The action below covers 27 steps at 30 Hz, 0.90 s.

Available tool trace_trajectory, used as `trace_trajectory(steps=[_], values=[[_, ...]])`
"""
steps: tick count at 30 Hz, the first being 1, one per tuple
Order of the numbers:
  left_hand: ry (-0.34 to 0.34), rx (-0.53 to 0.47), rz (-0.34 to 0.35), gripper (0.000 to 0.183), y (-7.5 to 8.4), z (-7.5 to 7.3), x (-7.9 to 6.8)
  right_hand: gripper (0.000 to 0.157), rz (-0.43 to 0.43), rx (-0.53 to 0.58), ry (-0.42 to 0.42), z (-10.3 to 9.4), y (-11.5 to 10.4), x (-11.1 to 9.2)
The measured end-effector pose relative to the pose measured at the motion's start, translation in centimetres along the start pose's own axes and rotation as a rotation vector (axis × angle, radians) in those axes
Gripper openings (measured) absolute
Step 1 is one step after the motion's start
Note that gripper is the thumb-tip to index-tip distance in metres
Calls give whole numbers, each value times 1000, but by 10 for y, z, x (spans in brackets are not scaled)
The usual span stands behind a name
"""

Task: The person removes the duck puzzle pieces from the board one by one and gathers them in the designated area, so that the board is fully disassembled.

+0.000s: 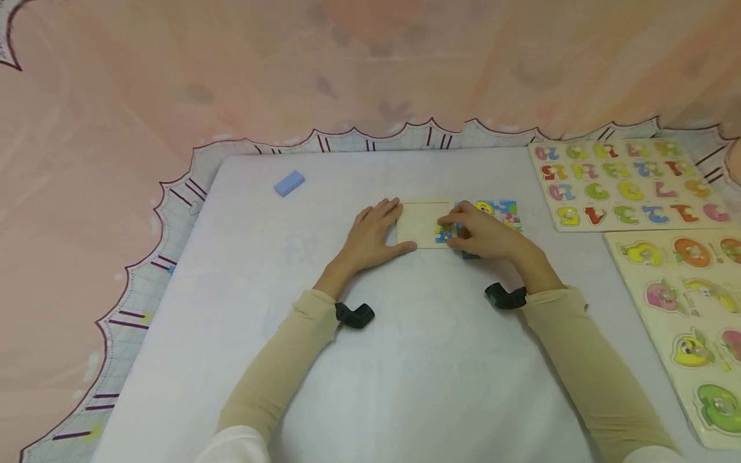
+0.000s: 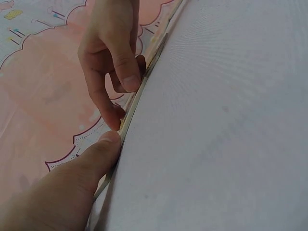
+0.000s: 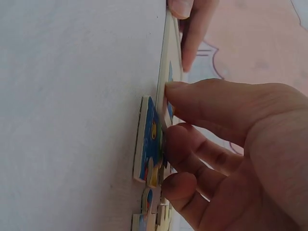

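Observation:
A shallow wooden puzzle tray (image 1: pixel 418 225) lies flat on the white table. My left hand (image 1: pixel 373 238) rests at its left end, fingers extended along the far left corner and thumb on the near edge. At the tray's lower right corner is a small colourful puzzle piece (image 1: pixel 443 234). My right hand (image 1: pixel 483 231) holds this piece between thumb and forefinger, its other fingers bent. Beside the tray, partly hidden under the right hand, lie more printed puzzle pieces (image 1: pixel 508 209); the right wrist view shows a blue one (image 3: pixel 149 139) near the fingertips.
A blue block (image 1: pixel 289 184) sits at the table's far left. On the right lie a number puzzle board (image 1: pixel 628 186) and a fruit puzzle board (image 1: pixel 648 263). Each wrist carries a black camera (image 1: pixel 355 316). A peach patterned cloth (image 1: pixel 370 71) borders the table.

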<state>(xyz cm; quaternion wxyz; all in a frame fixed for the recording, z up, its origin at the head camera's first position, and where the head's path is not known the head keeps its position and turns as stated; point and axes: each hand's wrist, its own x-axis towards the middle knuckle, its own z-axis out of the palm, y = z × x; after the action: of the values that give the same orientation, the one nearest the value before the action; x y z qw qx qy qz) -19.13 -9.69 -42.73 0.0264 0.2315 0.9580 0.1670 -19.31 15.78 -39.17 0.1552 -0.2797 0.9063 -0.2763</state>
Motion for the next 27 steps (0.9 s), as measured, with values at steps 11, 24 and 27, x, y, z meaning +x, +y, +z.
trace_trajectory(steps=[11,24,27], values=[[16,-20,17,88,0,0,-1,40,43,18,19,3,-3,-3],[40,-22,20,87,-1,1,-2,41,25,66,51,4,-2,-6],[38,-30,21,87,0,2,-2,38,32,94,63,5,-2,-7]])
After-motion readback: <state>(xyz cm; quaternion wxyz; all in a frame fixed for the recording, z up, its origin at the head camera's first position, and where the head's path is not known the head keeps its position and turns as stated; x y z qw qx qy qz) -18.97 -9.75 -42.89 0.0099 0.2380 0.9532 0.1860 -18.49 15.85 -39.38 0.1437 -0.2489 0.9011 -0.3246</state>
